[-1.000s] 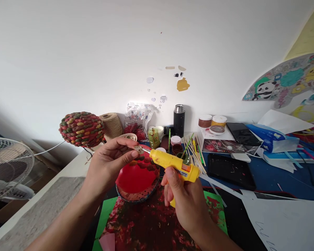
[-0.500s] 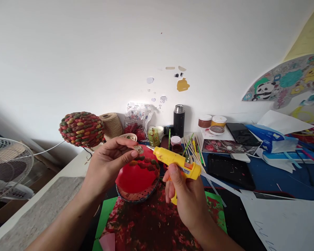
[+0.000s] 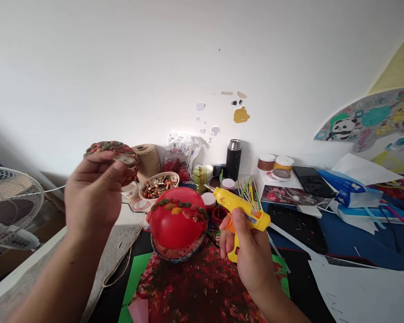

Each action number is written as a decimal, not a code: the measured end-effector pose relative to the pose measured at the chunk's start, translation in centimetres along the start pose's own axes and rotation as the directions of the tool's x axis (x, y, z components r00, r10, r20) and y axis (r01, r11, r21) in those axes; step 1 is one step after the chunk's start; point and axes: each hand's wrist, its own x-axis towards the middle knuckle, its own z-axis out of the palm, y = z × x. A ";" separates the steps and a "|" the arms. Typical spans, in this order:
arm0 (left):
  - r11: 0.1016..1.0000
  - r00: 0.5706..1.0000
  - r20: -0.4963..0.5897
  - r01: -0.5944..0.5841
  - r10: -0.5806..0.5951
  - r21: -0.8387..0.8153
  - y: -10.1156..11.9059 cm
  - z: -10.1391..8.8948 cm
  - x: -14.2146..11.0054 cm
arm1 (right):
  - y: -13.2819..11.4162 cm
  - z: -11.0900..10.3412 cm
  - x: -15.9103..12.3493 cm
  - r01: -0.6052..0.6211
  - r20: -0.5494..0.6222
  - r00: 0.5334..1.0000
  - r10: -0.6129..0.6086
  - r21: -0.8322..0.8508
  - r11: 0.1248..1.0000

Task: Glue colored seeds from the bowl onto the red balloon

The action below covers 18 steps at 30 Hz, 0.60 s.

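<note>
My left hand (image 3: 96,188) is raised at the left, pinching a small pale nutshell half (image 3: 124,159) between thumb and fingers. In my right hand (image 3: 247,237) is a yellow glue gun (image 3: 234,202), its metal nozzle pointing up and left. Between the hands, a red balloon (image 3: 175,229) rests in a woven basket (image 3: 178,256). Rows of green, orange and red painted shells (image 3: 180,208) run across the balloon. Behind my left hand, partly hidden by it, sits a ball covered in painted shells (image 3: 111,146).
A bowl of nutshells (image 3: 160,185) stands behind the balloon, beside a twine spool (image 3: 146,161). Along the wall are a black thermos (image 3: 234,159) and paint jars (image 3: 266,163). A paint-stained board (image 3: 202,287) lies in front; a fan (image 3: 13,206) stands left.
My left hand has moved left, away from the balloon, with the nutshell half in it. My right hand and the glue gun have shifted slightly right. More of the balloon and bowl now shows.
</note>
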 end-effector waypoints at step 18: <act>0.609 0.750 0.660 -0.544 0.045 0.577 0.3 -3.1 -3.7 | 0.8 0.2 -0.1 0.018 -0.024 1.000 -0.017 0.019 1.000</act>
